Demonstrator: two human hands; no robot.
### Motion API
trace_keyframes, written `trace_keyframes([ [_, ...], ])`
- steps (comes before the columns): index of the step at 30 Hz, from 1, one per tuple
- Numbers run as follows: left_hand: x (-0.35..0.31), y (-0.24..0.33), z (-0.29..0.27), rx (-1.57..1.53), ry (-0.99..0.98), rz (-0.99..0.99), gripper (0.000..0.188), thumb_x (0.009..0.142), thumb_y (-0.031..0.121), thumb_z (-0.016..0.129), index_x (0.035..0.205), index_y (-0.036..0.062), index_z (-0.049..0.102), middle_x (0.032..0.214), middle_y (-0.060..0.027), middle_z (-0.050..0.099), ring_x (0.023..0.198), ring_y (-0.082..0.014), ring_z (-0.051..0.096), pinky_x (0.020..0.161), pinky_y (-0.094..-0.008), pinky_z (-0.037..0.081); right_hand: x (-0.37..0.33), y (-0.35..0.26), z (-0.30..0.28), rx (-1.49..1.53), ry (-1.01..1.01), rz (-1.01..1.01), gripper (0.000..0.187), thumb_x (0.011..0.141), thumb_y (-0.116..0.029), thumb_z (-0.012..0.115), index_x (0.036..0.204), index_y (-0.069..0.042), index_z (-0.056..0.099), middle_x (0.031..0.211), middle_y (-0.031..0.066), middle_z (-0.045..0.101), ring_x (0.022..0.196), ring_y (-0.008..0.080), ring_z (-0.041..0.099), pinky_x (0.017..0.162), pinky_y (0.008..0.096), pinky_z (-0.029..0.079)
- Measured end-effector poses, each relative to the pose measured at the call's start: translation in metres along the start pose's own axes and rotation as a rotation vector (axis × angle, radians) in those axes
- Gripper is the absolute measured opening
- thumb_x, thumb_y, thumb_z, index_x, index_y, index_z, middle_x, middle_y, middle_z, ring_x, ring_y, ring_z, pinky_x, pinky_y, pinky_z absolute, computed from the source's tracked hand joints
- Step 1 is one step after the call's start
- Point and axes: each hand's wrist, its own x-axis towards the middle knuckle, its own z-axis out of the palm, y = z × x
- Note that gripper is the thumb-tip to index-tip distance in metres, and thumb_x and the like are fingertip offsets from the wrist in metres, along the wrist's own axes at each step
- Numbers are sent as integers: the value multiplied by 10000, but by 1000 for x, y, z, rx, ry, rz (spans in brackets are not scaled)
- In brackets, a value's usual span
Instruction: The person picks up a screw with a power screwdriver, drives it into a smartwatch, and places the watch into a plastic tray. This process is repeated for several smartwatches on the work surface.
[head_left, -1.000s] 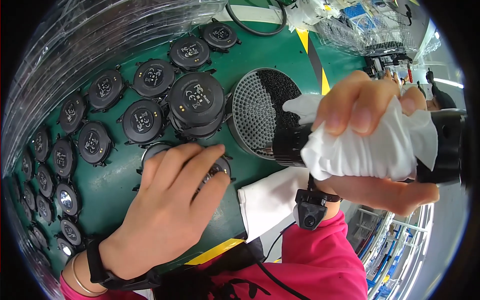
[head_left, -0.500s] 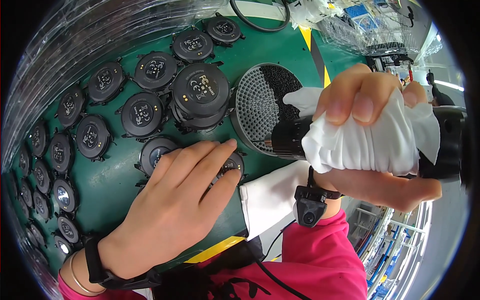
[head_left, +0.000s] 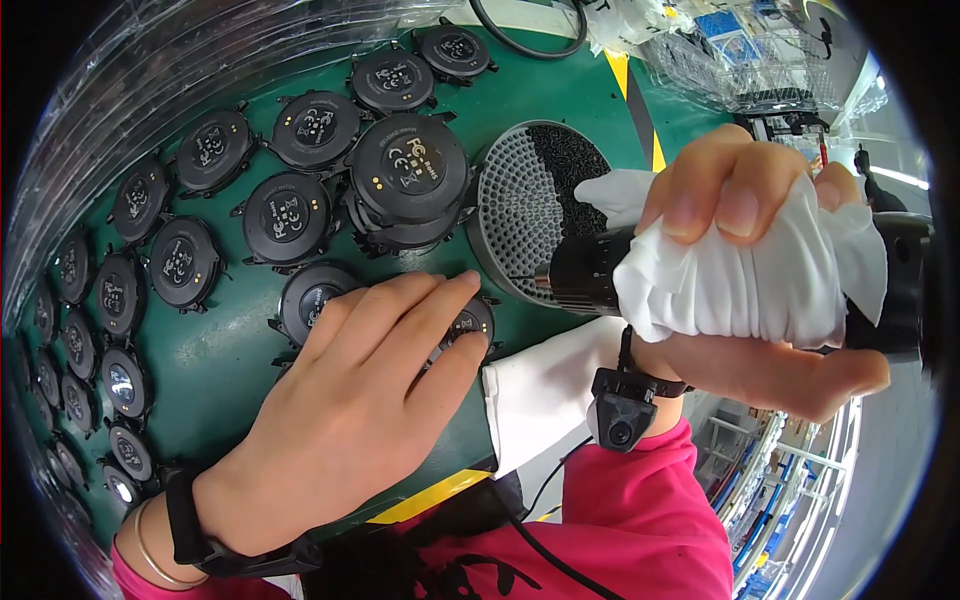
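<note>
My right hand point(head_left: 765, 190) is closed around an electric screwdriver, black with a white cloth point(head_left: 735, 285) wrapped about its body. Its black nose point(head_left: 585, 275) points left, and the short bit tip is over the near edge of a round screw tray point(head_left: 515, 215). The tray has a grey perforated plate and a heap of small black screws point(head_left: 570, 165) along its far right side. My left hand point(head_left: 350, 400) lies palm down, index finger and thumb on either side of a round black watch case point(head_left: 472, 322), steadying it on the bench. The palm hides part of that case.
Several black watch cases lie back up across the green mat point(head_left: 225, 345), with a stack point(head_left: 410, 175) left of the tray. A white cloth point(head_left: 545, 400) lies by the near edge. Clear plastic sheeting point(head_left: 200, 60) borders the far left; a black cable point(head_left: 535, 50) loops behind.
The whole view has shifted very slightly. Both hands keep the same hold, and the screwdriver stays over the tray's near edge.
</note>
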Motion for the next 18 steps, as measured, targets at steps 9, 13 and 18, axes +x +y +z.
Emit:
trace_keyframes([
  [9, 0, 0, 0, 5, -4, -4, 417, 698, -22, 674, 1109, 25, 629, 1293, -168, 579, 1136, -329, 558, 853, -410, 446, 0, -6, 12, 256, 249, -42, 857, 777, -785, 566, 1184, -37, 467, 938, 92, 541, 758, 225, 521, 604, 352, 417],
  [13, 0, 1, 0, 10, -4, -8, 409, 702, -18, 672, 1107, 28, 632, 1298, -163, 577, 1138, -325, 555, 856, -407, 443, 1, -6, 9, 265, 157, -69, 853, 773, -769, 590, 1169, -26, 452, 932, 88, 543, 756, 225, 525, 591, 345, 416],
  [18, 0, 0, 1, -7, -7, -15, 394, 716, -9, 668, 1106, 24, 632, 1307, -163, 572, 1140, -323, 554, 862, -404, 440, 1, -14, 12, 67, 16, 2, 860, 766, -775, 597, 1200, -43, 467, 931, 90, 547, 759, 224, 530, 568, 339, 418],
])
